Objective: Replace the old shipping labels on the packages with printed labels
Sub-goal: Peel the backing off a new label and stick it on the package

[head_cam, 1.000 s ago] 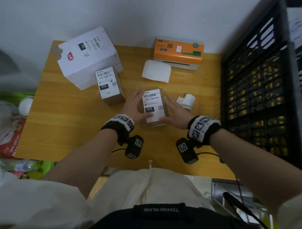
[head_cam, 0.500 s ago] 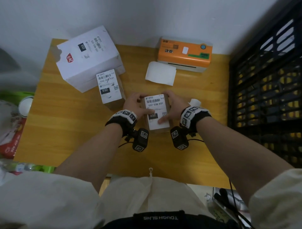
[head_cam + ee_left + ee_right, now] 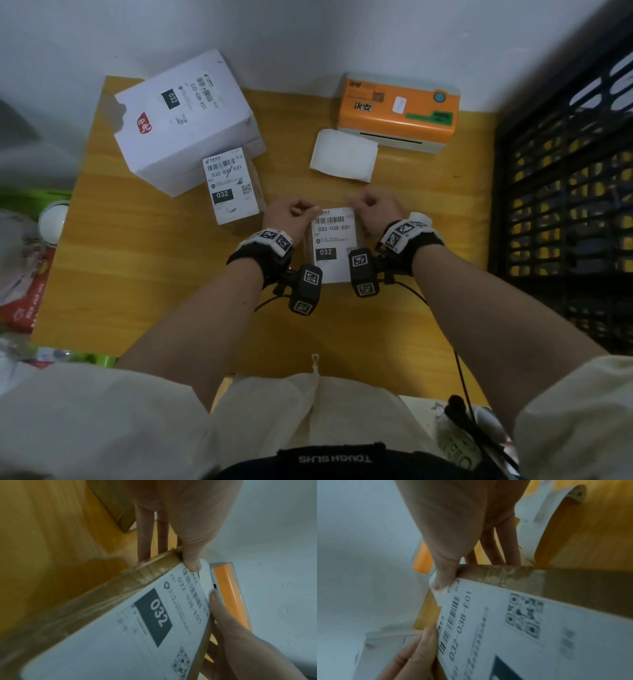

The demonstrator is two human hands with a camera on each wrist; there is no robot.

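Observation:
A small brown taped package (image 3: pixel 310 245) with a white "032-038-E01" label (image 3: pixel 334 240) lies at the table's middle. My left hand (image 3: pixel 293 214) grips its far left corner, thumb (image 3: pixel 192 562) on the label's edge and fingers curled behind the box. My right hand (image 3: pixel 373 205) grips the far right corner, and its thumb (image 3: pixel 443 580) sits on the label's corner (image 3: pixel 439 599), which curls up off the box. A second small labelled package (image 3: pixel 231 186) and a large white labelled box (image 3: pixel 185 116) stand to the left.
An orange label printer (image 3: pixel 397 109) stands at the back, with a blank white label sheet (image 3: pixel 344 159) before it. A label roll (image 3: pixel 539 520) lies right of my right hand. A black crate (image 3: pixel 565 171) borders the table's right side. Clutter lies off the left edge.
Both hands slid from the package's sides to its far end. Their thumbs now sit on the label's far corners. The package has come a little nearer to me.

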